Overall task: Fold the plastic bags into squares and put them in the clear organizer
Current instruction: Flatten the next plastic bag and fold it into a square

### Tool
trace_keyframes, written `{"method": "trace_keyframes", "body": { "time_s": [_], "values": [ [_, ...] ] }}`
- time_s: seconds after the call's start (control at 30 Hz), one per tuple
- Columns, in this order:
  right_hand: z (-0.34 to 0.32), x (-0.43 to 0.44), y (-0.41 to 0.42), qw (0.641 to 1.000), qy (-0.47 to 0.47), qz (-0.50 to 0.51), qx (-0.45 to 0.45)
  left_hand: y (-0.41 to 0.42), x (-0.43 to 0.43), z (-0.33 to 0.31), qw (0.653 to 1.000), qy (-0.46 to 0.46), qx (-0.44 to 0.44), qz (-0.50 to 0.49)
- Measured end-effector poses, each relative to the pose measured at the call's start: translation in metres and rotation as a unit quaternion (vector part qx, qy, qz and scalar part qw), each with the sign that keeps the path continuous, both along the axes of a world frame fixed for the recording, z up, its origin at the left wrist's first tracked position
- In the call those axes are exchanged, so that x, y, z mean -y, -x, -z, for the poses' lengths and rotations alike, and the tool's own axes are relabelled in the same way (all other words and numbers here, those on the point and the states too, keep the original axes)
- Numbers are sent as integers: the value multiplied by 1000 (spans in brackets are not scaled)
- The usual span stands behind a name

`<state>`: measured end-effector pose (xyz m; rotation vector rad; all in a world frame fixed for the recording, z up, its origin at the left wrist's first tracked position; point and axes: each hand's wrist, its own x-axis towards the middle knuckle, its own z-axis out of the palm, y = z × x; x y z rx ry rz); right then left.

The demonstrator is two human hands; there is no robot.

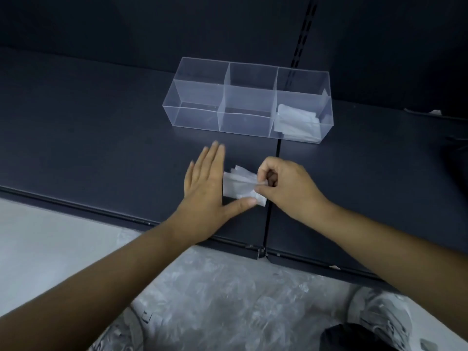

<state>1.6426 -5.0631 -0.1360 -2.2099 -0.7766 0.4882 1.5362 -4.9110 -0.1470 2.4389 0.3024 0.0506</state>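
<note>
The clear organizer (197, 117) is set far on a dark shelf (101, 122), its long axis left to right; folded bags (296, 120) are held in its near right compartment. Nearer, a plastic bag (238, 186), lying left to right, is pressed by the flat, straight-fingered left hand (205, 188) and pinched at its right end by the right hand (286, 186)

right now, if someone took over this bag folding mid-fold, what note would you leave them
Left hand: flat, pressing the partly folded translucent white plastic bag onto the dark shelf.
Right hand: pinches that bag's right edge.
Clear plastic six-compartment organizer: stands behind the hands.
Done: folded white bags lie in its near right compartment.
Left: finish this fold, place it in the organizer, then work through the crumpled pile of clear bags on the floor below.
</note>
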Motion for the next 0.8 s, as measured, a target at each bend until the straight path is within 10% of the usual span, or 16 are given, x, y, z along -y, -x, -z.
{"method": "trace_keyframes", "body": {
  "time_s": [0.13,0.4,0.57,0.8],
  "values": [
    [-21,14,2,997,-33,-70,19,-20,0,-24,988,-13,-29,153],
    [-41,34,-31,997,-78,-21,-16,-32,4,-30,985,170,23,18],
    [-45,34,-105,967,-135,216,10,-31,-4,-25,982,153,69,-84],
    [-14,14,-149,941,144,271,143,7,8,13,1000,9,26,-15]
  ]
}}
